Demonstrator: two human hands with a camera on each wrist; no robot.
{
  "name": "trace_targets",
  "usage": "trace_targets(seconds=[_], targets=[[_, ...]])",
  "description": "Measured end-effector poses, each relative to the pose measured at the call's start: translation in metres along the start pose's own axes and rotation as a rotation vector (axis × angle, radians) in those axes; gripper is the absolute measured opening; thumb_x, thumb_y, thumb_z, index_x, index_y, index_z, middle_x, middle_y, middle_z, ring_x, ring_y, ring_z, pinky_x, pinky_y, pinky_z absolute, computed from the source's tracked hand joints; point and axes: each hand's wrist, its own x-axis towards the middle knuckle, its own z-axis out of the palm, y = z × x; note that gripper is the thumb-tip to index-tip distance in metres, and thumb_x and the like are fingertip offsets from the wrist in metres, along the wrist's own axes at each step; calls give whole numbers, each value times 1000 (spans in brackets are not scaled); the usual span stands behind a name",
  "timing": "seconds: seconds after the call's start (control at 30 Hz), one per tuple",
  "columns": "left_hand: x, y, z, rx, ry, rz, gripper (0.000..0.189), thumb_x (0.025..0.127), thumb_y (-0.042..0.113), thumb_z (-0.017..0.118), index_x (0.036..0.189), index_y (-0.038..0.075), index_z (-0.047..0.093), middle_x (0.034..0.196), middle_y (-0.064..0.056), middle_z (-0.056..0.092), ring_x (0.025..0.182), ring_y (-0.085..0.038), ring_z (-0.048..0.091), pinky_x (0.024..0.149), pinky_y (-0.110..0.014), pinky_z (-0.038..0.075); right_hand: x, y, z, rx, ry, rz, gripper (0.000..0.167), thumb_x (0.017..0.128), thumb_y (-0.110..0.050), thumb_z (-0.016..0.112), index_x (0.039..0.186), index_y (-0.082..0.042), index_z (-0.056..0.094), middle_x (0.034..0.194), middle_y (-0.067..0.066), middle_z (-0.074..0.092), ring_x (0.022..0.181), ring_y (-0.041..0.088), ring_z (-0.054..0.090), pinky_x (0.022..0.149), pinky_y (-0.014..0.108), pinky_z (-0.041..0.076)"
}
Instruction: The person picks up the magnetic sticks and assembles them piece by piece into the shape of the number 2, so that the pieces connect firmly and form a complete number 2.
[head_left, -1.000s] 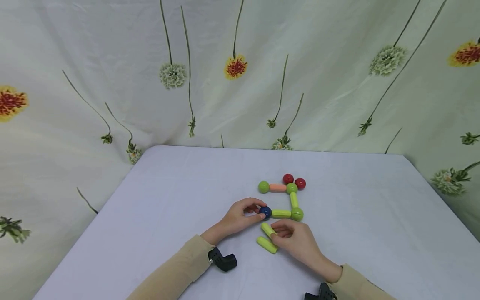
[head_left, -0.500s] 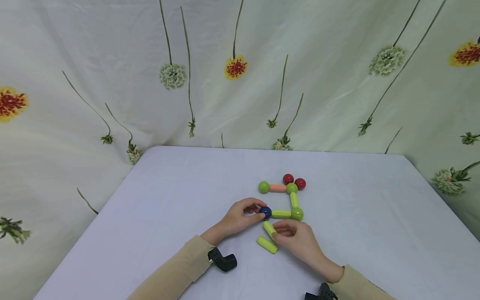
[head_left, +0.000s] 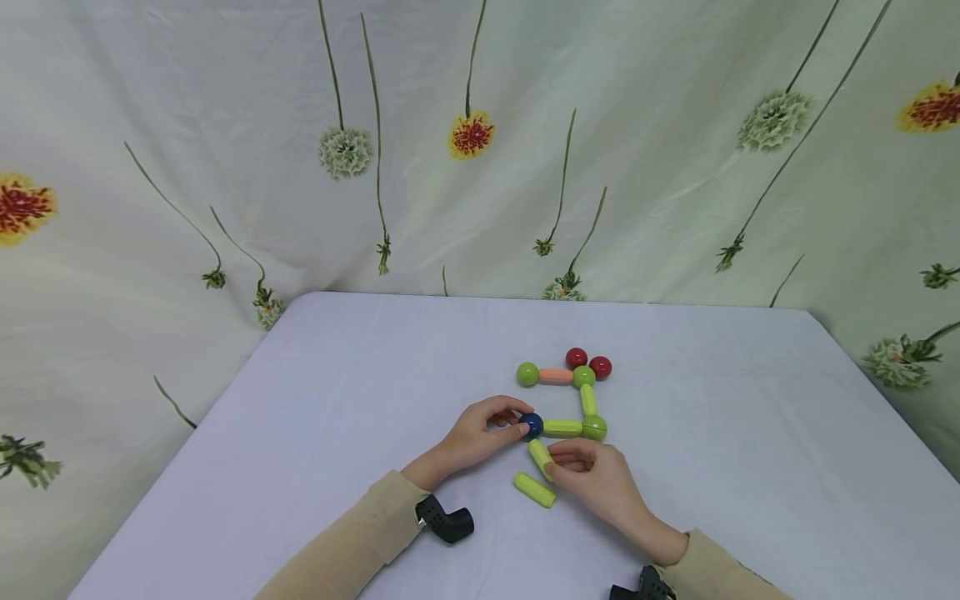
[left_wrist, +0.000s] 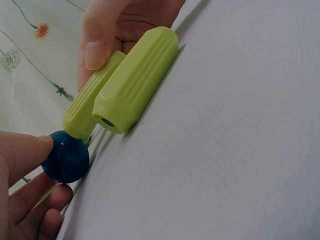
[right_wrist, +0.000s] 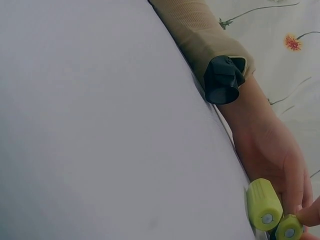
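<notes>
My left hand pinches a dark blue ball between thumb and fingers. Joined to that ball's right side is a yellow-green rod, which runs to a green ball. With thumb and fingertips, my right hand holds another yellow-green rod, tilted, its far end at the near side of the blue ball. In the left wrist view the two seem to touch. A third, ridged yellow-green rod lies loose on the table just in front, with a metal disc in its end.
From the green ball another yellow-green rod leads back to a second green ball. An orange rod links this to a third green ball. Two red balls sit beside the corner. A white cloth covers the table.
The rod in my right hand has moved slightly forward and right, up to the blue ball, and turned a little steeper. My left hand and the other pieces stay put.
</notes>
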Motion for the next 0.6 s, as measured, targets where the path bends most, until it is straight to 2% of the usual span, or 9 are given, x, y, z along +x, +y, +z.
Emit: trace_targets(seconds=[0.07, 0.17, 0.6], targets=[[-2, 9, -2, -6, -3, 7, 24, 91, 8, 61, 113, 1, 62, 108, -11, 62, 93, -22, 56, 85, -40, 46, 0, 0, 0, 2, 4, -1, 27, 78, -14, 76, 100, 0, 69, 89, 7, 70, 74, 13, 65, 64, 22, 52], [-3, 11, -3, -8, -1, 9, 23, 91, 8, 61, 112, 0, 63, 108, -12, 62, 93, -22, 56, 85, -40, 46, 0, 0, 0, 5, 9, 3, 27, 78, -14, 76, 100, 0, 69, 89, 7, 70, 74, 13, 66, 64, 22, 52], [-3, 12, -3, -15, 1, 6, 23, 89, 6, 62, 112, 0, 63, 106, -12, 63, 92, -22, 55, 82, -35, 46, 0, -1, 0, 13, 19, 16, 27, 78, -13, 76, 100, 0, 69, 89, 7, 70, 74, 14, 66, 63, 22, 52]])
